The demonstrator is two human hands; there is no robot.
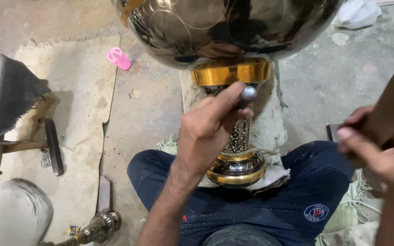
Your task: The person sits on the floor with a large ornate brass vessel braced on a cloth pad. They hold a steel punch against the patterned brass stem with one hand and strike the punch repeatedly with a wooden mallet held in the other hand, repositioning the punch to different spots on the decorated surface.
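A slim metal punch [246, 95] with a rounded steel head is being gripped in the left hand [208, 130], the fingers being closed tightly around its shaft, and its hidden tip is being pressed toward the patterned stem [239, 136] of a large metal vase. A brown wooden handle [391, 109] is being clasped in the right hand [379, 150], the fingers being wrapped around it at the right edge of the view, well apart from the punch; what sits at the handle's upper end is being cut off by the frame. The vase is being held lying between the person's knees, its gold and dark ringed foot [237, 168] being rested against the navy trousers [270, 200], its gold collar [231, 73] and polished bulbous body [224, 25] being pointed away, with the hands being mirrored in the shine. The stem is being cushioned by a pale woven cloth [270, 127] on the concrete floor [147, 118]. Farther left, a pink plastic cap [118, 58] is being left lying beside a worn beige mat [83, 114], on which a dark cloth [3, 95] and a wooden tool [53, 146] are being kept. At the lower left, another ornate metal piece [97, 228] is being left lying near a pale cushion [14, 214].
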